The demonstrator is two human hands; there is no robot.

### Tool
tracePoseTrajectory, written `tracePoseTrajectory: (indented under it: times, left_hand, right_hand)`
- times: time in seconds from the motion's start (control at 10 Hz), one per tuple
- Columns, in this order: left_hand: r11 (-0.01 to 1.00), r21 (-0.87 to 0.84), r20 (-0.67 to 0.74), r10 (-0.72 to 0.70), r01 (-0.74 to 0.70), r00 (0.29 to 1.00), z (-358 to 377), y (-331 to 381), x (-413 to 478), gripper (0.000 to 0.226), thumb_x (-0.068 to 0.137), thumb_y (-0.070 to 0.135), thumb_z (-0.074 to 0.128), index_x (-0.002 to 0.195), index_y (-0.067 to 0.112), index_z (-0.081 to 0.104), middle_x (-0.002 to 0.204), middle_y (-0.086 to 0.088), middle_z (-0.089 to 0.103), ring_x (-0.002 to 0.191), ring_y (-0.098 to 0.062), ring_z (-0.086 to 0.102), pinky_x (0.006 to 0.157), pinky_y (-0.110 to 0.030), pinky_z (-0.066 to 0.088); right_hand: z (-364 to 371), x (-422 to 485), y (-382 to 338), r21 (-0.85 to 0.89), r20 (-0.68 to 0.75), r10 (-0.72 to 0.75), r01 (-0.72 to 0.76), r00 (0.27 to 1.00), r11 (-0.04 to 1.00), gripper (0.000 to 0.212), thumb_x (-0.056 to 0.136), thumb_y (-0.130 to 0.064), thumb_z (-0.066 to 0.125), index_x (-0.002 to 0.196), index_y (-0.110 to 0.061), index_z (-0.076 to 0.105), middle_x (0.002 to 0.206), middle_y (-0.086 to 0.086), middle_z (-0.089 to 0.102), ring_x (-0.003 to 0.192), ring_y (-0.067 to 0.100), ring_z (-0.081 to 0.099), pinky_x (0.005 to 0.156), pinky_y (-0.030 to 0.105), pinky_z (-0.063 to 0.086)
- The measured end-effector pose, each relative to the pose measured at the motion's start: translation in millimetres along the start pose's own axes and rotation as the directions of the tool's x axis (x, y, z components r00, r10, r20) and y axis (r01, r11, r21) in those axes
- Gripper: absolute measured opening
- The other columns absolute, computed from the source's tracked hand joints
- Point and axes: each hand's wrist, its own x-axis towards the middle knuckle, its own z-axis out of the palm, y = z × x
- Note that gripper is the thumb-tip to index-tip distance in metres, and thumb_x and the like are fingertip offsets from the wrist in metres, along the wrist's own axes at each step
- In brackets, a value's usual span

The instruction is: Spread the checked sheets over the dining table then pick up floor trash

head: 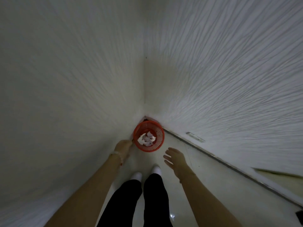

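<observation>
Head view, looking down into a room corner. We see the red basket (149,150) standing on the floor (205,185) in the far corner where two walls meet; the floor trash (146,139), crumpled white paper, lies inside it, so we judge the pick-up step to be at or near its end. The checked sheets and the dining table are out of view.

The left hand (123,147) reaches the basket's left rim, its fingertips at the edge; we cannot tell whether it pinches the rim or merely touches it. The right hand (175,158) hovers near and to the right of the basket, fingers spread, holding nothing.

To do the step well, we steady the light basket at the rim so that it does not tip or slide against the wall; we drop paper straight down through the mouth; we then scan the floor around the feet for stray pieces.

The floor is pale, smooth and glossy, with a glint near the bottom edge; the left wall (65,95) and the right wall (229,79) are white with a ridged texture; a dark strip (201,150) runs along the base of the right wall. White footwear (136,176) and black trousers (155,194) show near us; the light is dim.
</observation>
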Motion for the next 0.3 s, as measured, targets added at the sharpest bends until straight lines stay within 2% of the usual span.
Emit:
tracePoseTrajectory:
  times: [0.1,0.2,0.3]
  left_hand:
    - [0.992,-0.121,-0.003,0.032,-0.032,0.999,-6,13,-37,0.009,0.068,0.020,0.063,0.069,0.012,0.057,0.078,-0.010,0.057,0.076,-0.022,0.052,0.069,-0.030,0.040]
    - [0.954,-0.231,0.005,0.199,-0.193,0.980,-14,21,-77,0.014,0.092,0.006,0.050,0.083,0.012,0.058,0.083,-0.007,0.061,0.075,-0.019,0.057,0.069,-0.027,0.044]
    - [0.898,-0.215,0.001,0.394,-0.385,0.919,-22,39,-134,0.018,0.094,0.003,0.045,0.089,0.011,0.060,0.088,-0.007,0.065,0.085,-0.025,0.060,0.079,-0.031,0.049]
  right_hand:
    - [-21,-13,-2,0.021,-0.039,-0.002,0.003,0.999,1.000,0.028,0.093,-0.004,0.050,0.119,0.004,0.059,0.092,0.014,0.064,0.078,0.022,0.062,0.071,0.028,0.050]
    - [-43,-39,-7,0.027,-0.041,-0.083,0.084,0.996,0.996,0.027,0.094,-0.008,0.049,0.116,0.003,0.061,0.101,0.016,0.066,0.084,0.022,0.064,0.074,0.027,0.051]
    - [-64,-78,-20,-0.032,-0.078,-0.249,0.247,0.965,0.968,0.027,0.095,-0.009,0.048,0.117,0.001,0.061,0.101,0.015,0.067,0.087,0.023,0.064,0.081,0.030,0.051]
